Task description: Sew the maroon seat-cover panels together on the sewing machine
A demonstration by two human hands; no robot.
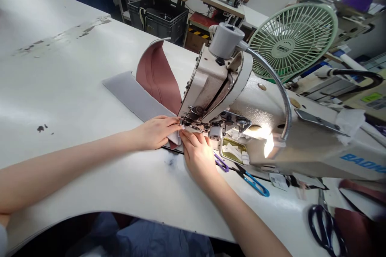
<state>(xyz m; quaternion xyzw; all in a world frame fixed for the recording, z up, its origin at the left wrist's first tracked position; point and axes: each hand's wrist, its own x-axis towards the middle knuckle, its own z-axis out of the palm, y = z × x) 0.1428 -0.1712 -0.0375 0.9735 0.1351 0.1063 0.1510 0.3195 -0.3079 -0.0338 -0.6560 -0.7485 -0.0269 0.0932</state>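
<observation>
My left hand [155, 131] lies on a grey fabric strip [132, 96], its fingers pressed together and holding the strip's end at the presser foot [193, 126] of a white sewing machine [271, 128]. My right hand [197, 152] is just in front of the foot, fingertips pinching the same fabric edge. A dusty-pink curved piece [158, 76] is joined to the grey strip and stands up behind the needle.
A gooseneck lamp [226, 40] hangs over the needle, and a green fan [291, 40] stands behind the machine. Blue thread snips [255, 182], purple snips [222, 163] and black scissors [325, 229] lie on the white table [60, 88]. A dark crate [159, 18] sits beyond.
</observation>
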